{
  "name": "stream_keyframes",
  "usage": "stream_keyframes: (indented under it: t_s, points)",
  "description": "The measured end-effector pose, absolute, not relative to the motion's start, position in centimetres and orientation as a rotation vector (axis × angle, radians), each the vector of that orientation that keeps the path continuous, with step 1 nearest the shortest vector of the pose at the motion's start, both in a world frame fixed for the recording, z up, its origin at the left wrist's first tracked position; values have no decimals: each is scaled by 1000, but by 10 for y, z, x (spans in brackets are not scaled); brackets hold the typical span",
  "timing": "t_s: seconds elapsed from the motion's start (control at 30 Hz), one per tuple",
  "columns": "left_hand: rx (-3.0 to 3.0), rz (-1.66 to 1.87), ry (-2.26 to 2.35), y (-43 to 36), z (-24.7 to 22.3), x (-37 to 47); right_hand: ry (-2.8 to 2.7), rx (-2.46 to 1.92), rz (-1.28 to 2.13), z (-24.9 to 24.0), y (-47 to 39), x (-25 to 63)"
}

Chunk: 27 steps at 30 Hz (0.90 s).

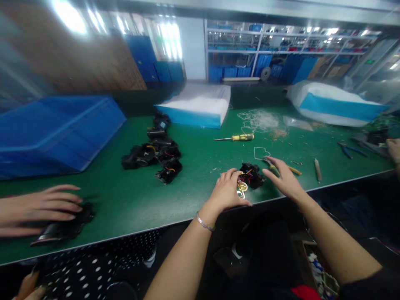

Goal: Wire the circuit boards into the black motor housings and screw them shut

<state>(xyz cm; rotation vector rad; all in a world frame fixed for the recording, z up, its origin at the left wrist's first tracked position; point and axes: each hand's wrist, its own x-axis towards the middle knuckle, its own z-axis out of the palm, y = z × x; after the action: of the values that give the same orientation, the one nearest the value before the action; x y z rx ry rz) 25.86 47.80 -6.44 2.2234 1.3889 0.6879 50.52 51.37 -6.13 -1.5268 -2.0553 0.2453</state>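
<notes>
My left hand [226, 189] rests at the bench edge, its fingers curled against the left side of a black plastic housing [252, 176] with red and blue wires. A flat white-and-gold piece [243, 189] shows between the thumb and the fingers. My right hand [283, 178] is just right of the housing, thumb and fingers apart, over pliers [294, 170] with yellow-green handles. Part of the pliers is hidden behind that hand. Just beyond lies a thin white rectangular gasket [260, 153]. Farther back is a yellow-handled screwdriver [242, 137].
Several black housings [156, 154] lie left on the green bench. A blue bin [59, 133] and a white-blue bag [200, 104] stand behind. Right are a tube [317, 171], blue pliers [350, 150] and another bag [340, 104]. A co-worker's hand [46, 210] touches a dark part at left; another hand shows far right.
</notes>
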Motion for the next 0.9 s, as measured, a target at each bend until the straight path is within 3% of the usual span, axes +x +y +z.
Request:
stream_keyframes:
  t_s: [0.1, 0.3, 0.63, 0.9]
  points:
    - [2242, 643, 1401, 478, -64, 260, -2129, -1428, 463, -59, 499, 476]
    - [2237, 590, 1479, 479, -61, 251, -2008, -1600, 340, -74, 509, 458]
    - [2208, 539, 1576, 478, -51, 198, -1378, -1627, 159, -59, 532, 528]
    - [2137, 494, 1469, 472, -52, 201, -1436, -1488, 250, -49, 574, 513]
